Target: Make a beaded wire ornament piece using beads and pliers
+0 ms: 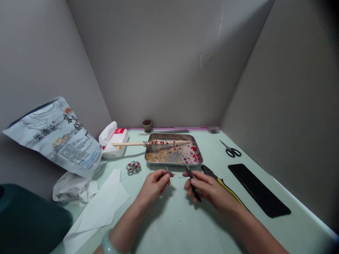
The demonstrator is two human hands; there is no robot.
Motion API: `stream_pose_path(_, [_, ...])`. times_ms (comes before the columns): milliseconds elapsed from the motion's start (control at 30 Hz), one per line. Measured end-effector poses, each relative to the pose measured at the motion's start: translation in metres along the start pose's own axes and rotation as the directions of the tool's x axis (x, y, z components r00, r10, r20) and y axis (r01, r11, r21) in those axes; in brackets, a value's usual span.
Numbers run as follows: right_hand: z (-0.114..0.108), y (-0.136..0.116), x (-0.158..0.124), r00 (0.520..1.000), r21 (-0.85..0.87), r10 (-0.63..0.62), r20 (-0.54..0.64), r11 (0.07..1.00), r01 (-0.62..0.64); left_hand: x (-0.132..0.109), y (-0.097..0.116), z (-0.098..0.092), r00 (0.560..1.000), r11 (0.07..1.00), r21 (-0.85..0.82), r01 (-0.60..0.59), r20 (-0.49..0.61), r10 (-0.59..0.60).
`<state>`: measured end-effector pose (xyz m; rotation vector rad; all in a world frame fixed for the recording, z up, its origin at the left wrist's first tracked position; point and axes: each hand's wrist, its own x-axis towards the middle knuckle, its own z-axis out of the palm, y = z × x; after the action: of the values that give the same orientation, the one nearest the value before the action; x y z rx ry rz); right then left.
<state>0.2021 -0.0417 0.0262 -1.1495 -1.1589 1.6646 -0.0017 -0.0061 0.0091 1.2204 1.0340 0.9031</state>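
Between thumb and forefinger, my left hand [156,181] pinches a thin piece of wire [167,170] upright over the near side of the tray. My right hand [208,187] is closed around a small dark tool [192,180], probably tweezers or slim pliers; its exact kind is unclear. The tool's tip points up and left toward the tray. Just beyond both hands lies a metal tray [173,163] of gold, red and clear beads [161,153]. A wooden stick [128,144] with red beads near it rests across the tray. Yellow-and-black pliers [221,181] lie partly behind my right forearm.
Wire ornaments with red beads [134,168] lie left of the tray. Scissors [230,151] and a black phone-like slab [258,189] are at right. Tissues [115,146], a silver pouch [62,137], paper [97,204] and a dark green container [31,220] fill the left. A brown cup [147,125] stands behind.
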Motion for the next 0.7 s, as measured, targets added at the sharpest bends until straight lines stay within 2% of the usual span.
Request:
stream_pose_path(100, [0.003, -0.014, 0.015, 0.99, -0.374, -0.122, 0.065, 0.917, 0.137, -0.002, 0.006, -0.003, 0.999, 1.0, 0.021, -0.016, 0.03, 0.015])
stream_pose_path(167, [0.006, -0.019, 0.021, 0.976, -0.474, -0.167, 0.142, 0.854, 0.215, -0.004, 0.009, -0.006, 0.999, 0.998, 0.061, -0.021, 0.039, 0.019])
stream_pose_path(433, [0.014, -0.011, 0.027, 0.941, -0.554, -0.208, 0.268, 0.766, 0.327, -0.009, 0.004, -0.015, 0.998, 0.991, 0.129, -0.024, 0.063, 0.016])
stream_pose_path(700, [0.013, -0.003, 0.032, 0.926, -0.521, -0.307, 0.221, 0.765, 0.378, -0.006, -0.003, -0.019, 0.999, 0.976, 0.212, -0.049, 0.028, 0.044])
